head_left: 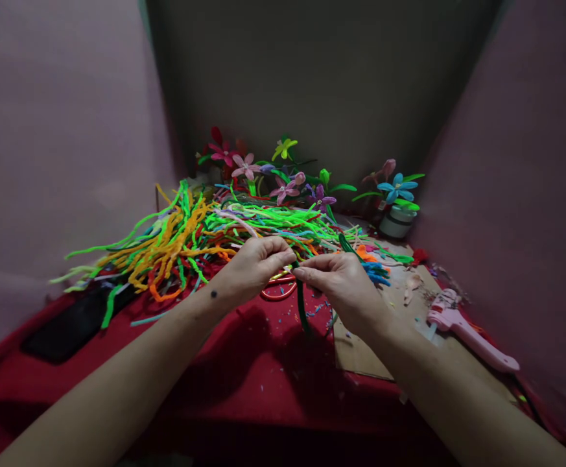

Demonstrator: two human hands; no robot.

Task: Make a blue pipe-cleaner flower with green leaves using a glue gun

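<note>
Over the front of the red table, my left hand [258, 264] and my right hand [338, 282] meet fingertip to fingertip, both closed in a pinch. Between them is a dark green pipe cleaner [301, 301], its lower end hanging down toward the tabletop. The exact spot where the fingertips grip it is partly covered. Just behind my hands lies a large heap of pipe cleaners [283, 220] in bright green, red and other colours. An orange bunch [166, 253] spreads out to the left.
Pipe-cleaner flowers stand at the back, among them a pink one [246, 167] and a blue one [397, 188] in a small pot [398, 222]. A pink glue gun [472, 331] lies on cardboard [360, 357] at right. A dark flat object [69, 331] rests at left on the red cloth [244, 395].
</note>
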